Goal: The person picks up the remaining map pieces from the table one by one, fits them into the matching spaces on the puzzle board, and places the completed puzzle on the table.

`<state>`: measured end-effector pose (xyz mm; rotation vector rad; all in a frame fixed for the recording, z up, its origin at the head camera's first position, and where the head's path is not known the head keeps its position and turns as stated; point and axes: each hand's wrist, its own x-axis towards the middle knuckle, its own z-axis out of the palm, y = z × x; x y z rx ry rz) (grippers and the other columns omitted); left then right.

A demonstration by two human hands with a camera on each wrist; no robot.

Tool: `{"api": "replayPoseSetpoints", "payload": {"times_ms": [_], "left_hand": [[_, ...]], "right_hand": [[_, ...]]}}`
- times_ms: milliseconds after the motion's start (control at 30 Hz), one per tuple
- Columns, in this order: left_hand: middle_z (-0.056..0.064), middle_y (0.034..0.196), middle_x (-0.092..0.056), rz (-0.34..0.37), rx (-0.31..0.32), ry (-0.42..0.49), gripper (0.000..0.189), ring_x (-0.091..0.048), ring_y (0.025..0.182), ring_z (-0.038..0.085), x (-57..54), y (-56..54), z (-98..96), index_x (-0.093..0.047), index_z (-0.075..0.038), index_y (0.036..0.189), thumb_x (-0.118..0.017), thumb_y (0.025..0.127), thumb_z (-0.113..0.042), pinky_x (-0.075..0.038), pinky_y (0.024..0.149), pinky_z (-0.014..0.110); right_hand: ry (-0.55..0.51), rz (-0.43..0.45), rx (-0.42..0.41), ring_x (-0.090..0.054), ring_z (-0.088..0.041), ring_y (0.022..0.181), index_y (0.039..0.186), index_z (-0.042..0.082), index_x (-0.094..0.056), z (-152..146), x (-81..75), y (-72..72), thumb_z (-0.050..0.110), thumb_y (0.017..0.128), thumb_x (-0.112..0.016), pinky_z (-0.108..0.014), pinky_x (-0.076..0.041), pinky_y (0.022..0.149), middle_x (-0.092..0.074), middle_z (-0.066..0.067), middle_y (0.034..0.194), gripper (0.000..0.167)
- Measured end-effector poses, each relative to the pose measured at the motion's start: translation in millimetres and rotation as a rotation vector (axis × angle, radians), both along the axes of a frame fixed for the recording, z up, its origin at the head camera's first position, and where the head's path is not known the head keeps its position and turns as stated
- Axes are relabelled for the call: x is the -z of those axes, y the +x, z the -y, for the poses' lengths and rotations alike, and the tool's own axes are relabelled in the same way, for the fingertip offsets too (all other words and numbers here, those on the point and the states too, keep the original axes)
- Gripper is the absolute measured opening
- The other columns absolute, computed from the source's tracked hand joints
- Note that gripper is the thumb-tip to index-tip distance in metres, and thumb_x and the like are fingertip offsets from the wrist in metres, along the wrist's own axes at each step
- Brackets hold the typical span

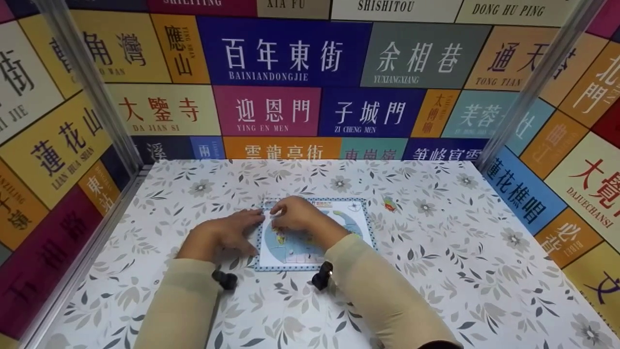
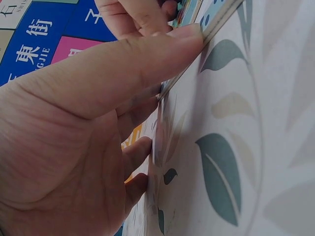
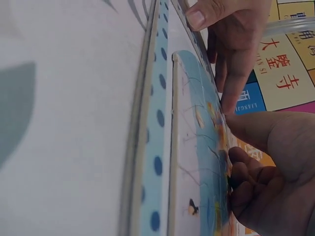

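Observation:
A jigsaw puzzle board (image 1: 286,267) with a world map picture and a blue dotted border lies on the table. At its left edge is my left hand (image 1: 225,231), fingers spread; in the left wrist view the thumb (image 2: 177,49) rests against the board's rim. Over the map's upper left part is my right hand (image 1: 298,215). In the right wrist view its thumb (image 3: 251,127) reaches to the map surface and the other fingers curl beside it. I cannot tell whether a piece is between them. A small colourful puzzle piece (image 1: 389,205) lies right of the board.
The table (image 1: 465,291) has a white cover with grey leaves and flowers. Behind it stands a wall of coloured panels (image 1: 286,53) with Chinese place names. Clear upright strips (image 1: 537,82) mark the corners. A black device (image 1: 322,276) sits at each wrist.

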<state>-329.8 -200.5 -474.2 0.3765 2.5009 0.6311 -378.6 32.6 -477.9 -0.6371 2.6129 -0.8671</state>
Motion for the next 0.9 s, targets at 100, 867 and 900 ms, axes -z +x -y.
{"api": "replayPoseSetpoints", "payload": {"times_ms": [100,867,900], "left_hand": [[-0.01,0.182,-0.014,0.016,-0.021,0.002,0.105,-0.003,0.171,0.029,-0.2,0.0,-0.4,-0.034,-0.035,0.169,-0.093,0.082,-0.039,-0.009,0.137,0.063],[-0.018,0.181,-0.012,0.113,-0.177,0.136,0.106,0.004,0.171,0.026,0.1,7.5,-3.1,-0.038,-0.041,0.165,-0.096,0.078,-0.021,0.001,0.136,0.064],[-0.018,0.181,-0.012,0.116,-0.181,0.135,0.106,0.004,0.171,0.025,-0.1,7.4,-3.2,-0.038,-0.041,0.165,-0.096,0.078,-0.02,0.001,0.136,0.064]], "right_hand": [[-0.039,0.003,0.017,-0.068,-0.016,0.08,0.128,0.02,-0.077,-8,-4.2,-1.3,0.03,0.099,-0.076,-0.035,-0.057,0.076,-0.075,-0.004,0.103,0.03],[-0.134,-0.064,0.264,-0.063,-0.024,0.101,0.135,0.021,-0.073,-151,-34.9,-3.6,0.042,0.103,-0.07,-0.037,-0.053,0.081,-0.069,-0.008,0.12,0.038],[-0.136,-0.06,0.28,-0.063,-0.023,0.099,0.135,0.021,-0.073,-155,-35.0,-3.8,0.042,0.103,-0.069,-0.037,-0.053,0.08,-0.069,-0.008,0.119,0.038]]}}
